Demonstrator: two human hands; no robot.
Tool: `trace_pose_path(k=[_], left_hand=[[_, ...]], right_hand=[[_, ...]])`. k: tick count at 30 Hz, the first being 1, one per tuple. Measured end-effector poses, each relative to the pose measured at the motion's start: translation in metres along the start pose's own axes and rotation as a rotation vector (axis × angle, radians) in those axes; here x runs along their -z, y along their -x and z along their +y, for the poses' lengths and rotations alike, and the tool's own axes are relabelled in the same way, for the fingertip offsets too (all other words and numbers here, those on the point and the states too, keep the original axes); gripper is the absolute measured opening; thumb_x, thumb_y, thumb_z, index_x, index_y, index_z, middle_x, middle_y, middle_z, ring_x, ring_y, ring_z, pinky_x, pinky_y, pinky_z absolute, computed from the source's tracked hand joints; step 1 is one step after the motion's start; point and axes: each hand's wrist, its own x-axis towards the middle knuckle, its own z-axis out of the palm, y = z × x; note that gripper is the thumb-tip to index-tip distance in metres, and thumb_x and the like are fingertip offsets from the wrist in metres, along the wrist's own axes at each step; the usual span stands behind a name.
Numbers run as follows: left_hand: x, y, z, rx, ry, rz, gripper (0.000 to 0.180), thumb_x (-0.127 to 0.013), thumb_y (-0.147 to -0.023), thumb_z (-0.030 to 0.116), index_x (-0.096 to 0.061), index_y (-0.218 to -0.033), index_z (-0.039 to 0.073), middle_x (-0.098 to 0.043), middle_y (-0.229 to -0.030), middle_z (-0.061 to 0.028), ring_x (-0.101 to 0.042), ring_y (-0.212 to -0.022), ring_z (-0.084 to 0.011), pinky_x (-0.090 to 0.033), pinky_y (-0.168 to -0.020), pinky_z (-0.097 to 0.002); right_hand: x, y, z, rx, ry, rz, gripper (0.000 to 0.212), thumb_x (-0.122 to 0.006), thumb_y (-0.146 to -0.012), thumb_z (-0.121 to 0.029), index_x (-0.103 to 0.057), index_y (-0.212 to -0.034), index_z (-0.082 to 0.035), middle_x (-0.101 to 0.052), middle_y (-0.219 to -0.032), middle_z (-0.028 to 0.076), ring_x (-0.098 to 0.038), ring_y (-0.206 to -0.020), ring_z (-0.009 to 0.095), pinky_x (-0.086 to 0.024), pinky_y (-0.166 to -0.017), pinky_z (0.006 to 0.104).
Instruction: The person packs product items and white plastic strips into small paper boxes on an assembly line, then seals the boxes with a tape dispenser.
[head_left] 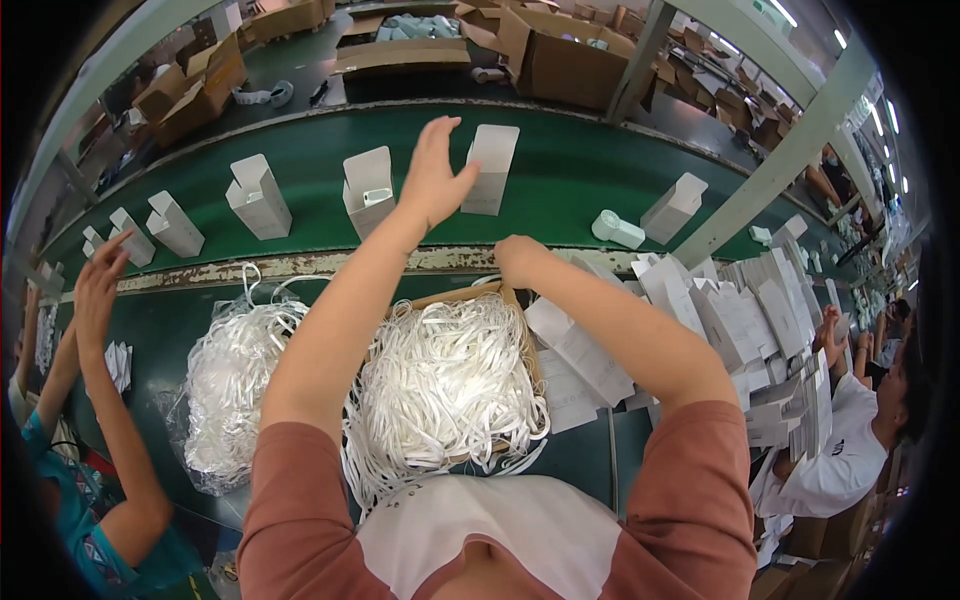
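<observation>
Over the green belt (575, 165), my left hand (436, 178) is raised with its fingers apart. Its thumb overlaps the left edge of an upright white carton (494, 178) with a raised flap; whether it touches I cannot tell. My right hand (520, 262) is curled closed at the belt's near edge, above the far corner of a cardboard tray (528, 345). What its fingers hold, if anything, is hidden. White wrist straps (450, 375) fill the tray and spill over its near left side. Left of my left hand stands another open carton (368, 190) with a small white item inside.
Several more open cartons (260, 198) line the belt. A pale handheld device (618, 230) lies near a tilted carton (674, 208). Flat cartons (740, 320) are heaped at right, a bag of straps (240, 390) lies left. Co-workers (105, 480) flank me; a metal post (775, 145) rises at right.
</observation>
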Motion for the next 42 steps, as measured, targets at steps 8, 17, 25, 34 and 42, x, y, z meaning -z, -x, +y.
trace_pose_path(k=[8,17,25,34,42], left_hand=[[-0.029,0.001,-0.054,0.498,0.384,-0.278,0.083,-0.061,-0.064,0.007,-0.020,-0.137,0.006,-0.038,-0.130,-0.0195,-0.041,-0.118,-0.0313,-0.035,-0.097,-0.0344],[-0.027,0.010,-0.017,0.477,0.423,-0.419,0.054,-0.067,-0.068,0.001,-0.046,-0.119,0.003,-0.055,-0.113,-0.0112,-0.053,-0.104,-0.0229,-0.044,-0.087,-0.0325],[-0.007,0.026,-0.049,0.485,0.503,-0.376,0.055,-0.066,-0.069,-0.003,-0.045,-0.119,0.004,-0.056,-0.111,-0.0093,-0.053,-0.105,-0.0206,-0.043,-0.089,-0.0321],[-0.003,0.023,-0.038,0.405,0.300,-0.405,0.055,-0.072,-0.066,0.003,-0.047,-0.115,0.003,-0.056,-0.107,-0.0092,-0.053,-0.102,-0.0208,-0.042,-0.088,-0.0315],[0.012,0.029,-0.039,0.456,0.295,-0.392,0.057,-0.072,-0.066,0.004,-0.045,-0.117,0.003,-0.053,-0.111,-0.0091,-0.052,-0.104,-0.0206,-0.042,-0.089,-0.0322]], right_hand=[[0.075,0.015,0.026,0.133,-0.667,0.514,0.012,-0.053,-0.068,0.004,-0.059,-0.077,0.000,-0.059,-0.063,0.008,-0.059,-0.052,0.013,-0.047,-0.051,0.0263],[0.074,-0.005,0.043,0.082,-0.833,1.207,0.009,-0.057,-0.076,-0.002,-0.057,-0.086,-0.001,-0.063,-0.072,0.014,-0.064,-0.065,0.025,-0.050,-0.059,0.0313],[0.075,-0.017,0.040,0.260,-0.338,1.150,0.010,-0.060,-0.069,-0.011,-0.066,-0.075,-0.007,-0.058,-0.082,0.013,-0.056,-0.084,0.028,-0.047,-0.074,0.0382],[0.023,0.003,0.161,-0.247,0.198,-0.153,0.034,-0.074,-0.062,-0.022,-0.067,-0.090,-0.003,-0.064,-0.092,0.016,-0.062,-0.087,0.029,-0.050,-0.075,0.0385],[0.024,-0.004,0.148,-0.010,0.011,0.042,0.043,-0.067,-0.069,-0.033,-0.058,-0.100,-0.004,-0.063,-0.088,0.013,-0.062,-0.082,0.026,-0.050,-0.071,0.0356]])
